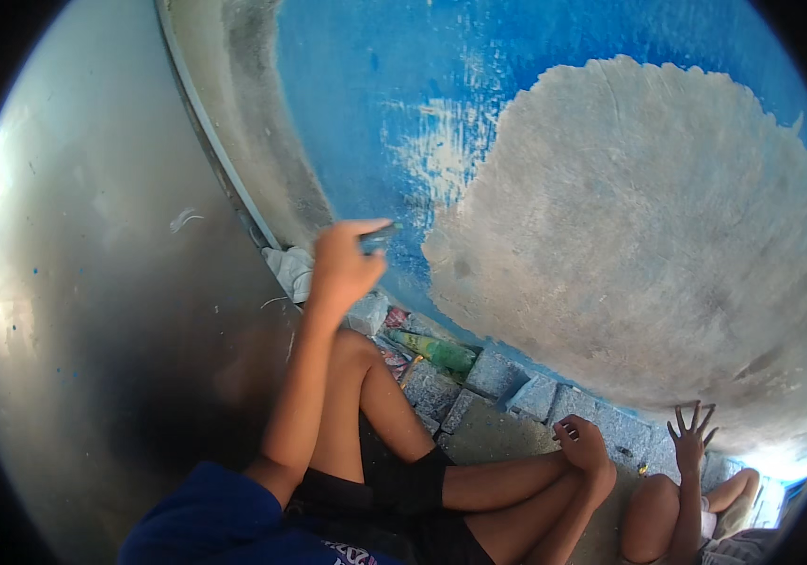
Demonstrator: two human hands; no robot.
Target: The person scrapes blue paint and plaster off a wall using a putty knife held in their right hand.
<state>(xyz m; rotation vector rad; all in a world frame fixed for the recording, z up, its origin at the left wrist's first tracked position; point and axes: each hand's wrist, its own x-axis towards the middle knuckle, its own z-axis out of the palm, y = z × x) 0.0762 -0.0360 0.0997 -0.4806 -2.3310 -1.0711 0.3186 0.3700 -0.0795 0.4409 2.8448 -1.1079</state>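
Observation:
My left hand [347, 268] is raised to the painted wall, closed on a small, flat, dark handheld tool [378, 239]. Motion blurs the hand, and I cannot make out the tool's kind. Just beyond it, the blue paint [347, 122] is worn to white streaks [441, 146], beside a large bare grey patch [648, 217]. Over my bent knee lies my right hand [587, 443], its fingers loosely curled and slightly apart, with nothing visible in them.
A smooth metallic panel [111, 311] curves up close on my left. Along the wall's foot lie grey stone blocks [495, 373], a green crumpled wrapper [436, 350] and a whitish cloth-like lump [292, 271]. At right, another person's spread hand [693, 441] reaches up to the wall.

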